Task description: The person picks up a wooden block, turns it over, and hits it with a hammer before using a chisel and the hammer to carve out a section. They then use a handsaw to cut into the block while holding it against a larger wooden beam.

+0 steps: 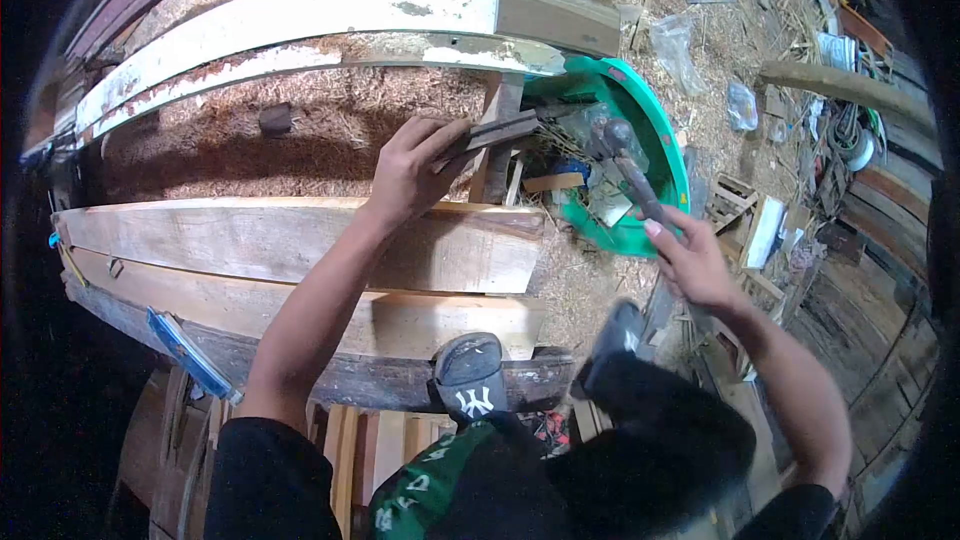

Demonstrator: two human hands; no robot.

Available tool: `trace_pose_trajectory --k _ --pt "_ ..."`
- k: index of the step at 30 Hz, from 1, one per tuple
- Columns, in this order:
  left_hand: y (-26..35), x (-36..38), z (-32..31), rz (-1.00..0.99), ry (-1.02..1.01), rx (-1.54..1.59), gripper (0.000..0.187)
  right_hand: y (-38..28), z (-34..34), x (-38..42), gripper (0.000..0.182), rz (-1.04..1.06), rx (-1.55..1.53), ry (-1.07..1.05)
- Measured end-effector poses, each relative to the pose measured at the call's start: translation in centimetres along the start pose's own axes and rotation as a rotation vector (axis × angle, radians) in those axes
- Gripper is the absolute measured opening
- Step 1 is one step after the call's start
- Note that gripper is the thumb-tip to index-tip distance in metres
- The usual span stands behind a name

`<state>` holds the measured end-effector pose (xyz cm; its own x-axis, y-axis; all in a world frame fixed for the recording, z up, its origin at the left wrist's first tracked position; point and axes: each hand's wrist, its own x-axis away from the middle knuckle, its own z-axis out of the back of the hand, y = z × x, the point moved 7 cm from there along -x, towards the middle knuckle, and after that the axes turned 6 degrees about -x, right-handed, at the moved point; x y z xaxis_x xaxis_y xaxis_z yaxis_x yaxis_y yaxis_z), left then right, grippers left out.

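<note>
My left hand (pixel 412 168) is wrapped around a dark, narrow grooved bar (pixel 503 130), held above the gap between the boards. The bar's far end points right, toward the green basin (pixel 668 130). In my right hand (pixel 697 262) is a hammer (pixel 638 183), gripped by the lower part of its handle. Its rounded head is up over the basin, a short way right of the bar's end. Inside the basin lie wood scraps and plastic, partly hidden behind the hammer.
Pale planks (pixel 300 240) lie across the front, by my sandalled foot (pixel 470 370). A white-painted beam (pixel 330 5) runs along the back. Wood shavings (pixel 330 105) cover the ground. On the left leans a blue-and-white tool (pixel 190 352). Plastic bags (pixel 675 50) and scrap wood lie right.
</note>
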<state>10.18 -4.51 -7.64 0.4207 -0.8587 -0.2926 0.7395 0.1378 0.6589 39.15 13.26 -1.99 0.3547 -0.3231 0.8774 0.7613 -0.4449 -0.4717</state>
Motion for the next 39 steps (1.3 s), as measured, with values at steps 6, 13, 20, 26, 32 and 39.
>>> trace_pose_trajectory --k 6,13,20,26,32,39 --pt "0.0 0.5 -0.5 0.045 -0.028 0.025 0.039 -5.9 3.7 3.7 0.037 0.117 0.406 -0.039" --pt "-0.7 0.7 -0.4 0.027 -0.004 0.135 0.044 -3.0 1.4 4.9 0.029 0.181 0.030 0.057" --pt "0.4 1.5 -1.9 0.125 -0.029 0.165 0.034 1.2 -4.9 1.6 0.031 0.314 -0.241 0.054" --pt "0.0 1.6 -3.4 0.227 -0.198 0.058 0.036 1.9 -5.1 0.0 0.032 0.264 -0.208 -0.045" --pt "0.1 1.5 -3.3 0.263 -0.244 0.051 0.039 3.3 -5.6 -0.5 0.033 0.243 -0.275 -0.111" --pt "0.1 1.8 -3.3 0.275 -0.248 0.059 0.041 2.9 -5.5 -0.8 0.034 0.243 -0.214 -0.127"
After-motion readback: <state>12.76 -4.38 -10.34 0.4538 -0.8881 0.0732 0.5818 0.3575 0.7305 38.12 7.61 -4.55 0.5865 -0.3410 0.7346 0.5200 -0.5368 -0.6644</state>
